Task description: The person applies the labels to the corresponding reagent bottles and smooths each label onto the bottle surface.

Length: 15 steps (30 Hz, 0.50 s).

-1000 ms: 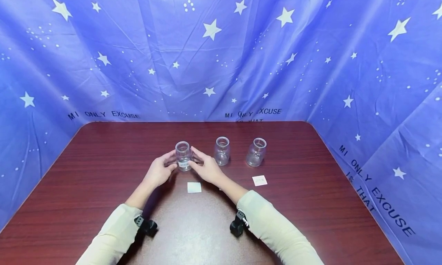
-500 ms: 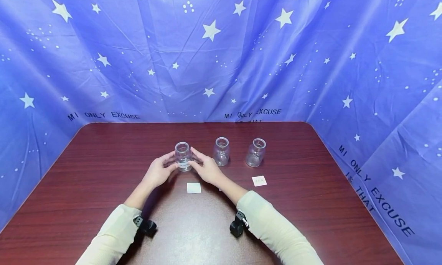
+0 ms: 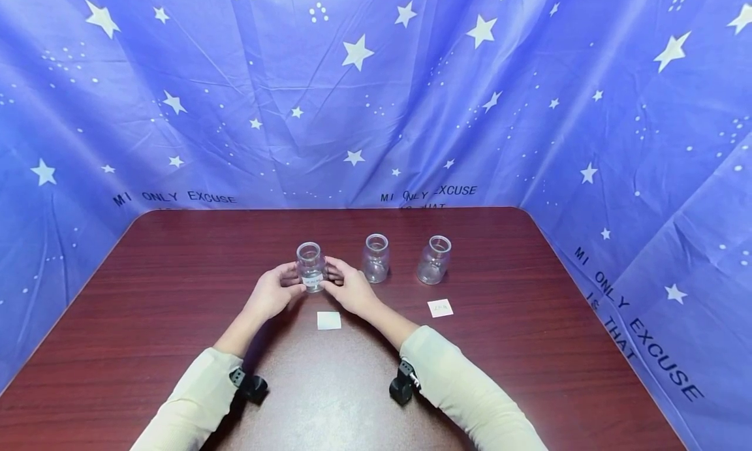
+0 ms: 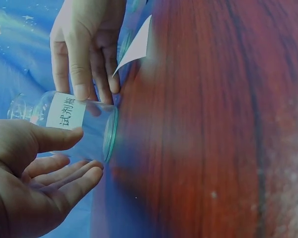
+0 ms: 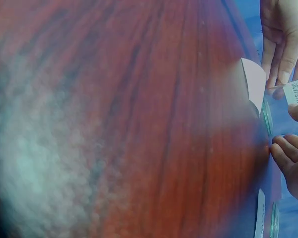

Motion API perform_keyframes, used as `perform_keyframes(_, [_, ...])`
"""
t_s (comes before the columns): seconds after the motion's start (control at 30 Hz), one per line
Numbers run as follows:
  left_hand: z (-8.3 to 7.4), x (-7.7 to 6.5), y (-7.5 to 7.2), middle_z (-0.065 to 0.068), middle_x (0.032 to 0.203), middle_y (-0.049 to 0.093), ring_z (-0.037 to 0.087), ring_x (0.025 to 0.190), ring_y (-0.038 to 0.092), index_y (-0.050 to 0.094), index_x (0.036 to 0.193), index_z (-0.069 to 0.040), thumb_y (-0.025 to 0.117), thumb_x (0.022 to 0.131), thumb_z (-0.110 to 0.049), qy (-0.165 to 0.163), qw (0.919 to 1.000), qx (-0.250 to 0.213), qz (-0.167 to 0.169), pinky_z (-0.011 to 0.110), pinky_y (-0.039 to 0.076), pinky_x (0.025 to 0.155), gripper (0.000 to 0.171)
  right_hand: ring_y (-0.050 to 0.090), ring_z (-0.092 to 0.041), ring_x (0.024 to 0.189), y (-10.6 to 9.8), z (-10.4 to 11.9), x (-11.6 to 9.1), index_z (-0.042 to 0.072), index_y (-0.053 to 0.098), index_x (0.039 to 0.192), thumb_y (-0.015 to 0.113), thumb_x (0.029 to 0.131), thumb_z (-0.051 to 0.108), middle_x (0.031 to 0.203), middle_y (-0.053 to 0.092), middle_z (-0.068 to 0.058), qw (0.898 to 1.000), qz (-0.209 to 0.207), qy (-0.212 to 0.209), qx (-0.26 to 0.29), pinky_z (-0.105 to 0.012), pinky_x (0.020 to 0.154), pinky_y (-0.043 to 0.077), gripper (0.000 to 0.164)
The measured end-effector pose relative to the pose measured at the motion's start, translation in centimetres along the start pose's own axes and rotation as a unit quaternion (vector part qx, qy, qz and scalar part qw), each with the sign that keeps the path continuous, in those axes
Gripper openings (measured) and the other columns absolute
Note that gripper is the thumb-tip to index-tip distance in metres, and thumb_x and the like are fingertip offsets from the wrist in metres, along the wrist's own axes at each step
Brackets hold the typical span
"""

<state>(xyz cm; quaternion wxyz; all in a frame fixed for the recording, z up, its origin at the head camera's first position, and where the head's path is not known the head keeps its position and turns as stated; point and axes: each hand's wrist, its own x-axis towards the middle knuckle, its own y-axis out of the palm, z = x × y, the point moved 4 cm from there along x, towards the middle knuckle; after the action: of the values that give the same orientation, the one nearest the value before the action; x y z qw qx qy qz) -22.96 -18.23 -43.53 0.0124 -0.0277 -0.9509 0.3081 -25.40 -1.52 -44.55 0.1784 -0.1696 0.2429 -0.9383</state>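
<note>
A small clear glass jar [image 3: 309, 265] stands upright on the table with a white label [image 4: 67, 111] bearing handwritten characters on its front. My left hand [image 3: 273, 293] holds the jar's left side, thumb at the label's edge and fingers along the side. From the right, my right hand [image 3: 352, 289] holds the same jar, its thumb by the label's other edge. A square slip of white paper [image 3: 329, 320] lies in front of the jar.
Two more clear glass jars, a middle jar [image 3: 376, 258] and a right jar [image 3: 435, 260], stand in a row to the right. A paper slip with writing [image 3: 440, 308] lies before the right one. Another slip [image 5: 260, 215] shows near the middle jar in the right wrist view. Starry blue cloth [image 3: 352, 111] hangs behind.
The right fingers have come slightly lower on the jar, and the thumbs have shifted outward, showing more of the label. The jar stays in place.
</note>
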Motion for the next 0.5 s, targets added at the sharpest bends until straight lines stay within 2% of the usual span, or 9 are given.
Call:
perform_keyframes(0.17, [0.04, -0.01, 0.06, 0.026, 0.119, 0.06, 0.036, 0.107, 0.061, 0.045, 0.132, 0.007, 0.065, 0.085, -0.009, -0.009, 1.0, 0.002, -0.003, 0.044, 0.049, 0.092, 0.053, 0.067, -0.023, 0.1, -0.06, 0.09, -0.04, 0.002, 0.051, 0.129, 0.064, 0.087, 0.011, 0.114, 0.066, -0.016, 1.0, -0.015, -0.009, -0.012, -0.022, 0.084, 0.053, 0.045])
perform_keyframes(0.5, [0.02, -0.4, -0.53, 0.024, 0.121, 0.06, 0.035, 0.107, 0.062, 0.045, 0.133, 0.005, 0.062, 0.088, -0.011, -0.002, 0.9999, 0.009, -0.008, 0.044, 0.049, 0.091, 0.051, 0.067, -0.024, 0.1, -0.48, 0.12, -0.28, 0.003, 0.052, 0.128, 0.06, 0.09, 0.01, 0.116, 0.065, -0.017, 1.0, -0.013, -0.005, -0.001, -0.021, 0.083, 0.053, 0.04])
